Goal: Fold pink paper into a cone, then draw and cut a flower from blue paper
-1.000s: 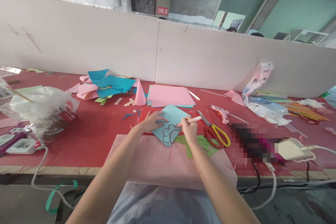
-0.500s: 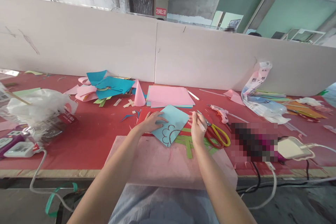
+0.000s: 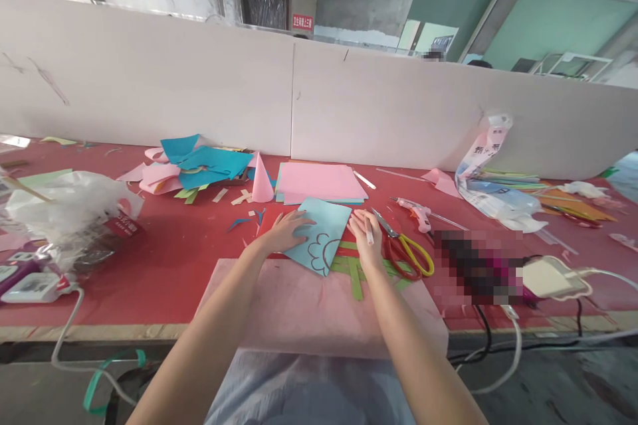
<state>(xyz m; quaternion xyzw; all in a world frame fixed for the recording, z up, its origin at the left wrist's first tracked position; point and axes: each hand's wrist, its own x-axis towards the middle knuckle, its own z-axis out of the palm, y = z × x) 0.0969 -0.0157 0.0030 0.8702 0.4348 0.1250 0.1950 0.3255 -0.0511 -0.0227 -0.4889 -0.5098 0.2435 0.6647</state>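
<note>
A light blue sheet of paper (image 3: 326, 220) lies tilted on the table, with a dark scalloped curve drawn near its lower part. My left hand (image 3: 289, 231) rests flat on its left side, fingers spread. At the right edge of the sheet, my right hand (image 3: 365, 234) is closed around a pale pen (image 3: 369, 231); the pen's tip is hidden. Scissors (image 3: 411, 254) with red and yellow handles lie just right of that hand. Green paper strips (image 3: 355, 277) are spread below the sheet, partly under my right wrist.
Behind the sheet are stacked pink paper (image 3: 319, 180), a pink cone (image 3: 262, 180) and blue scraps (image 3: 214, 165). To the right lie a pink glue gun (image 3: 416, 212) and a white charger (image 3: 553, 279) with cables. A plastic bag (image 3: 70, 206) stands left; a white partition (image 3: 389, 113) closes the back.
The blue sheet has turned a little counterclockwise under my left hand. My right hand, with the pen, has tilted over toward the sheet's right edge. The view has shifted slightly.
</note>
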